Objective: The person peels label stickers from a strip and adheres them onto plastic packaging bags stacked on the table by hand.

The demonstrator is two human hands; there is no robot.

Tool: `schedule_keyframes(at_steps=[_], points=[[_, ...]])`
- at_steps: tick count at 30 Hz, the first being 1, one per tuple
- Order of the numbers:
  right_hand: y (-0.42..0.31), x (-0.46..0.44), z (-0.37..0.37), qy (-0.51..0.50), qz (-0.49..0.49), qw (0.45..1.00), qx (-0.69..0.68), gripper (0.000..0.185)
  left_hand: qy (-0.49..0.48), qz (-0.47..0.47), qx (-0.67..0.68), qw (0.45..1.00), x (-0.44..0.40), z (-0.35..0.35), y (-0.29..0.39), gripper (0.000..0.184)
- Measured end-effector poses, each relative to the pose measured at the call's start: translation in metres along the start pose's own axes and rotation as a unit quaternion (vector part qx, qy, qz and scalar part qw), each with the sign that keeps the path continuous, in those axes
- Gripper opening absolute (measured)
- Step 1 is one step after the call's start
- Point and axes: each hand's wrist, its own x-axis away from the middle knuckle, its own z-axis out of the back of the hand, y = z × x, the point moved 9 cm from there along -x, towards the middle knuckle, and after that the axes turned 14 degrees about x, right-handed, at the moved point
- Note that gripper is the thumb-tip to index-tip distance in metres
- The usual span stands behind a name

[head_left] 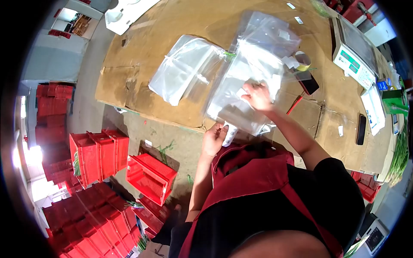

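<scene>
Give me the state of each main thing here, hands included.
Left hand: closed around white roll
White roll: held, partly hidden
Right hand: over clear plastic bags, grip unclear
Clear plastic bags: lying flat
Tape roll: set down, unheld
Digital scale: panel green, reading illegible
Black phone: lying flat, dark
Nearest red crate: open, nothing visible inside

A pile of clear plastic bags [254,64] is laid flat, a bit slanted, on brown cardboard [142,47], and bright light is bounced off its shiny top. Its near end is crinkled. Just beside that end, a white strip [230,134] with small dark marks is held, tilted, by the left hand [214,139].
</scene>
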Motion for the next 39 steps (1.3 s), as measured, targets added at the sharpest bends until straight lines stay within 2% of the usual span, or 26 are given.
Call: schedule_keyframes(at_steps=[1,4,5,6,9,11,13,14,15,16,17,18,19,21,22,24,25,27,28,29,31,32,33,34,37,39], points=[[-0.007,-0.001,0.030,0.066,0.004,0.991,0.115,0.038,0.003,-0.001,0.001,1.000,-0.001,-0.001,0.001,0.006],[0.003,0.005,0.047,0.080,-0.023,0.994,0.076,0.041,0.001,-0.160,0.083,0.984,0.003,-0.001,0.022,0.004],[-0.004,0.013,0.036,0.034,0.043,0.998,0.000,0.038,0.007,-0.197,0.077,0.977,0.004,0.002,0.023,0.006],[-0.014,0.024,0.027,-0.013,0.107,0.991,-0.076,0.035,0.003,-0.166,0.087,0.982,0.004,0.004,0.015,0.006],[-0.026,0.049,0.031,0.032,0.188,0.981,-0.030,0.022,0.014,-0.125,0.071,0.989,0.002,-0.001,0.017,0.008],[-0.019,0.046,0.023,0.052,0.155,0.986,0.008,0.013,0.033,-0.116,0.040,0.992,0.003,-0.003,0.023,0.009],[-0.004,0.034,0.009,-0.015,0.094,0.992,-0.084,0.009,0.025,-0.112,0.010,0.993,0.000,-0.006,0.026,0.009],[0.011,0.027,0.001,-0.075,0.063,0.976,-0.193,0.006,0.018,-0.096,0.002,0.995,0.000,-0.006,0.024,0.009],[0.044,0.029,-0.010,-0.036,-0.088,0.908,-0.408,0.010,0.019,-0.098,0.000,0.995,0.000,-0.004,0.026,0.009],[0.064,0.019,0.032,0.124,-0.109,0.840,-0.517,0.017,0.024,-0.110,-0.006,0.994,0.001,-0.001,0.028,0.010],[0.091,0.020,0.071,0.222,-0.225,0.837,-0.446,0.019,0.030,-0.120,-0.012,0.992,0.003,0.001,0.030,0.011],[0.104,0.025,0.118,0.349,-0.208,0.856,-0.319,0.017,0.035,-0.099,-0.008,0.994,0.002,0.008,0.012,0.011],[0.099,0.025,0.133,0.350,-0.209,0.856,-0.318,0.017,0.033,-0.099,-0.008,0.994,0.003,0.008,0.008,0.011],[0.035,0.038,0.181,0.428,-0.061,0.902,-0.012,0.012,0.012,-0.073,0.060,0.995,-0.002,-0.002,0.000,0.005],[0.040,0.035,0.139,0.284,-0.120,0.839,-0.449,0.009,-0.035,-0.094,0.107,0.989,-0.002,-0.018,0.009,0.014],[-0.035,0.034,0.083,-0.012,-0.016,0.798,-0.603,0.014,-0.079,-0.129,0.073,0.986,-0.007,-0.036,0.011,0.018],[-0.068,0.042,0.068,-0.102,0.118,0.922,-0.354,0.019,-0.115,-0.160,0.037,0.980,-0.006,-0.044,0.015,0.022],[-0.065,0.059,0.010,-0.258,0.007,0.830,-0.495,0.023,-0.094,-0.126,-0.024,0.987,-0.006,-0.037,0.023,0.017],[-0.062,0.058,-0.007,-0.286,-0.027,0.791,-0.540,0.021,-0.075,-0.092,-0.052,0.992,-0.008,-0.029,0.017,0.014],[-0.061,0.051,-0.007,-0.255,-0.019,0.777,-0.576,0.021,-0.058,-0.057,-0.080,0.993,-0.007,-0.023,0.009,0.012],[-0.039,0.036,-0.009,-0.144,-0.042,0.827,-0.541,0.017,-0.036,-0.064,-0.049,0.996,-0.007,-0.011,0.001,0.010],[-0.025,0.025,-0.002,-0.090,-0.019,0.941,-0.325,0.017,-0.039,-0.059,-0.048,0.996,-0.007,-0.006,-0.007,0.011],[-0.016,0.016,0.007,-0.031,0.007,0.996,-0.088,0.018,-0.041,-0.054,-0.048,0.997,-0.007,-0.002,-0.013,0.011],[-0.007,0.011,0.000,0.003,0.025,0.999,0.021,0.025,-0.037,-0.044,-0.016,0.998,-0.002,-0.007,0.003,0.011],[-0.009,0.002,0.038,0.083,0.004,0.984,0.159,0.042,-0.047,-0.006,0.065,0.997,0.003,-0.007,0.004,0.010],[-0.006,0.006,0.036,0.053,0.007,0.992,0.110,0.045,-0.036,-0.013,0.055,0.998,0.004,-0.002,0.001,0.010]])
